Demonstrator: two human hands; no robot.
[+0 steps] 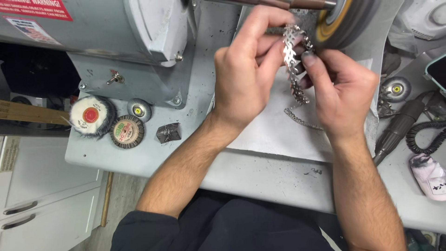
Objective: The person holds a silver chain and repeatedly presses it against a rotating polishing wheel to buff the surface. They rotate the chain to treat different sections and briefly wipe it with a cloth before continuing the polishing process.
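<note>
A: What is in the hands?

B: A silver chain bracelet (293, 60) with wide, pierced links. Its top end sits just beside the buffing wheel (346, 21), at the wheel's lower left edge, and the rest hangs down from there over a sheet of white paper (274, 130).

A: How do the fingers hold it?

B: The left hand (246, 74) lies left of the wheel, its thumb and fingers (272, 23) clamped on the upper links. The right hand (344, 88) is below the wheel, fingers pinched on the chain's middle part, with dark grime on the thumb nail. Both hands are closed on the bracelet; whether the metal touches the wheel I cannot tell, since that spot is blurred.

A: And the wheel itself?

B: Grey cloth layers with a yellow core, mounted on a shaft at the top edge. Left of the wheel stands the grey motor housing (116, 32), with a small toggle switch (114, 77) on its base.

A: What else lies on the bench (260, 174)?

B: Far left of the wheel, below the motor, a white fluffy buff with a red centre (90, 116), a small round metal wheel with a yellow hub (139, 110) and a bristle brush wheel with a printed label (127, 131). Near those, a dark lump of polishing compound (168, 132). To the wheel's lower right, a similar yellow-hubbed wheel (396, 89), a dark handpiece (397, 130) with a coiled cord (425, 137), and a stained pink cloth (429, 174).
</note>
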